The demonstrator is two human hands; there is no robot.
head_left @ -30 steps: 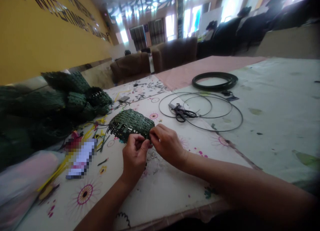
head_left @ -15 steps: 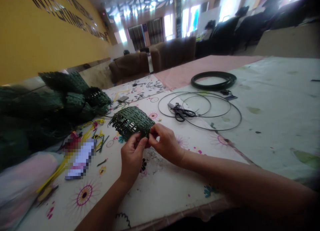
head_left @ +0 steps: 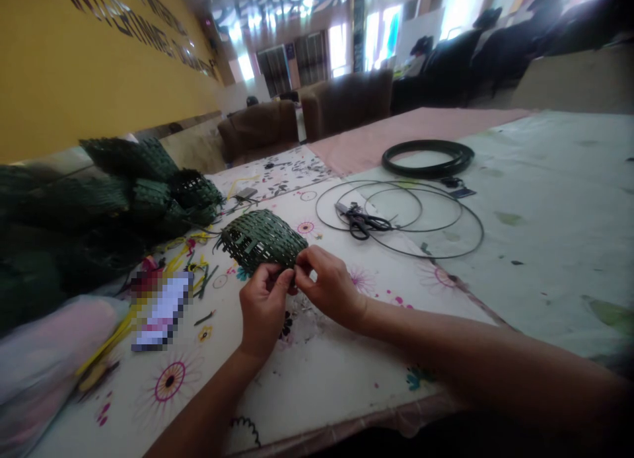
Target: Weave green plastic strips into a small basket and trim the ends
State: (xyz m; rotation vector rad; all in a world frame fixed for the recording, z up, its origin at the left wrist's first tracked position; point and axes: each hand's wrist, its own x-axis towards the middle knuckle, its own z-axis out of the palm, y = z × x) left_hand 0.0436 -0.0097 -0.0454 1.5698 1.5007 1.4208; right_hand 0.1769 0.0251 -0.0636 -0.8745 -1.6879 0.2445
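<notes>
A small dark green woven basket [head_left: 261,238] lies on its side on the flowered tablecloth [head_left: 307,372], its open mouth facing left. My left hand [head_left: 262,306] pinches the basket's near edge with closed fingers. My right hand [head_left: 327,285] grips the same edge from the right, thumb and fingers pressed together on the weave. The two hands almost touch each other at the rim.
A heap of green woven pieces [head_left: 99,207] fills the left side. Black scissors [head_left: 361,221] lie inside thin wire hoops [head_left: 436,230], with a dark coil [head_left: 428,157] behind. Yellow strips [head_left: 113,339] and scraps lie near left. Brown sofas [head_left: 302,117] and seated people stand far back.
Both hands stay pinched on the basket's near edge. The basket has lifted and tilted a little, and the hands have shifted slightly upward with it.
</notes>
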